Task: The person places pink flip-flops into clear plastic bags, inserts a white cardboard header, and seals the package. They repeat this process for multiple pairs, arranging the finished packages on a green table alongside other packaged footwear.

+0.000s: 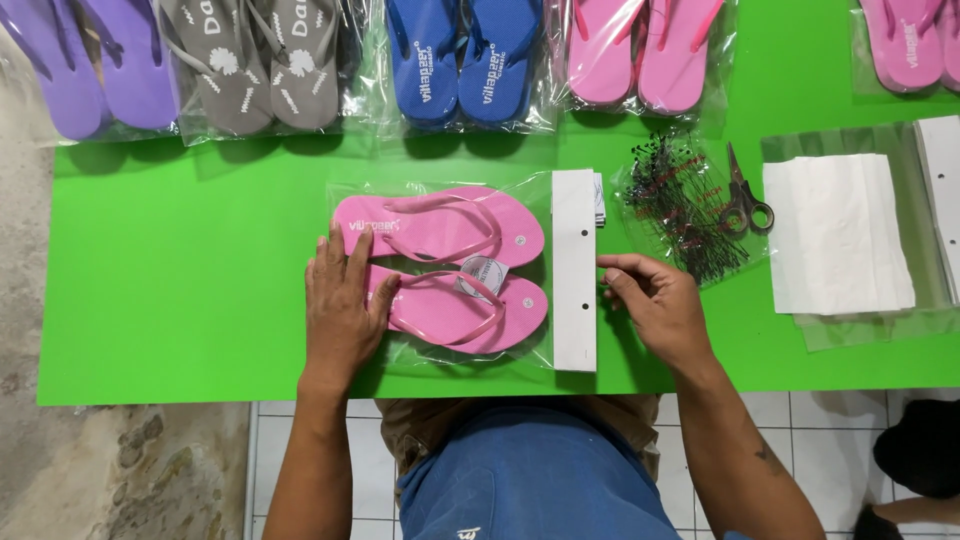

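Left hand (pixel 343 305) lies flat, fingers spread, on the bagged pink flip-flops (pixel 440 268) mid green table (pixel 180 290), apparently pinning the bag in place. Right hand (pixel 655 300), loosely curled and holding nothing, touches the white header card (pixel 574 270) at the bag's mouth, seemingly aligning it.

Left hand (pixel 342 300) lies flat, palm down, fingers spread. Right hand (pixel 655 298) curls, fingertips pointing left. Both forearms bare.
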